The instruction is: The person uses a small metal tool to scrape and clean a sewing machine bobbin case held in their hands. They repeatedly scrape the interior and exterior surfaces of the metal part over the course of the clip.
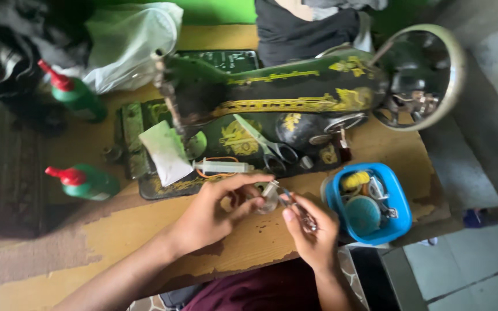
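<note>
Thread spools in blue tub (397, 198)

Both bare forearms reached forward from the lower edge and met at centre. The left hand (211, 213) was curled, thumb and fingertips pinched together. The right hand (312, 230) faced it, fingers bent inward, thumb raised, fingertips nearly touching the left's.

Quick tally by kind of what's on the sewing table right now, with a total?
Green plastic bottles with red caps: 2
Green-and-gold sewing machine: 1
Metal scissors: 1
Clear plastic syringe: 1
Blue plastic box of notions: 1
Small clear piece held by left hand and right hand: 1
Total: 7
</note>
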